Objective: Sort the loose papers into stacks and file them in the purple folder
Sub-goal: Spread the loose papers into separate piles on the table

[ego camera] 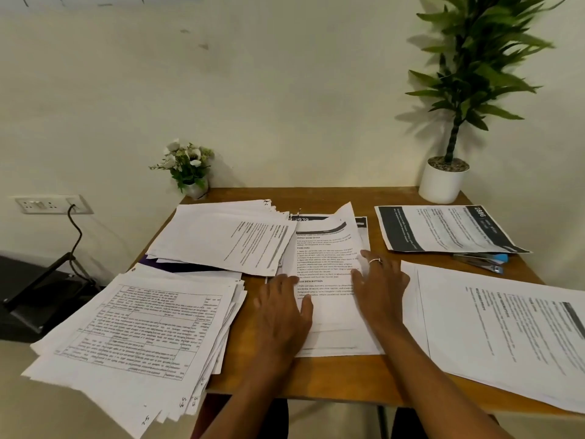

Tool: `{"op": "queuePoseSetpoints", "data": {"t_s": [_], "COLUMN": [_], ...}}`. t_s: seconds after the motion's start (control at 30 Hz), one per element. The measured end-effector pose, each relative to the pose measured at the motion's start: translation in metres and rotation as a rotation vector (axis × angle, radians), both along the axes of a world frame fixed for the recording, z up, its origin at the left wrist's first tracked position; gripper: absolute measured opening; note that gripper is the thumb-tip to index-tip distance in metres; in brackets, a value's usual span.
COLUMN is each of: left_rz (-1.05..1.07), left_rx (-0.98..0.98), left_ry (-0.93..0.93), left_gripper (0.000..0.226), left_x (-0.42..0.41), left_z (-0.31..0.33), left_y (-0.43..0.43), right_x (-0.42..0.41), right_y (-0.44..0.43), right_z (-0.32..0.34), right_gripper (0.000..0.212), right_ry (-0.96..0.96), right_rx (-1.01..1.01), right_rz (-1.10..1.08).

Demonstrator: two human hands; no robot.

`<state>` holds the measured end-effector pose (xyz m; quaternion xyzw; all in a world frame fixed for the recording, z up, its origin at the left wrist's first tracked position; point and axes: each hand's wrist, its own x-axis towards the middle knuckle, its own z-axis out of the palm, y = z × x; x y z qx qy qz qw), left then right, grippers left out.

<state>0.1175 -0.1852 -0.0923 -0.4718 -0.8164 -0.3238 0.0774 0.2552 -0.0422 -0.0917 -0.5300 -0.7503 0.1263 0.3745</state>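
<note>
Lying flat: printed papers (326,248) (top corner curled).

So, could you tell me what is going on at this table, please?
A person is sorting papers on a wooden table. The left hand and right hand both rest flat, fingers fairly straight, on the middle stack. Around it lie a near-left stack, a far-left stack, a far-right stack and a near-right stack. The purple folder shows only as a sliver under the far-left stack, so filing seems not yet begun.
</note>
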Motion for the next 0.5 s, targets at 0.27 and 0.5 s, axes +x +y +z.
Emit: {"op": "queuePoseSetpoints", "data": {"t_s": [0.27,0.5], "left_rz": [-0.2,-0.3], "left_rx": [0.187,0.209], "left_ry": [-0.208,-0.338], "left_gripper": [0.039,0.05], "left_x": [-0.007,-0.0056], "left_z": [0.0015,0.0093], "left_y": [-0.0026,-0.0096], "right_x": [0.0031,0.0064], "right_y": [-0.0011,0.0004], "right_z": [0.0064,0.0087], "right_gripper": [0.045,0.038], "right_ry": [0.206,0.397], "right_rx": [-0.15,-0.287], "right_rz": [-0.076,0.012]}}
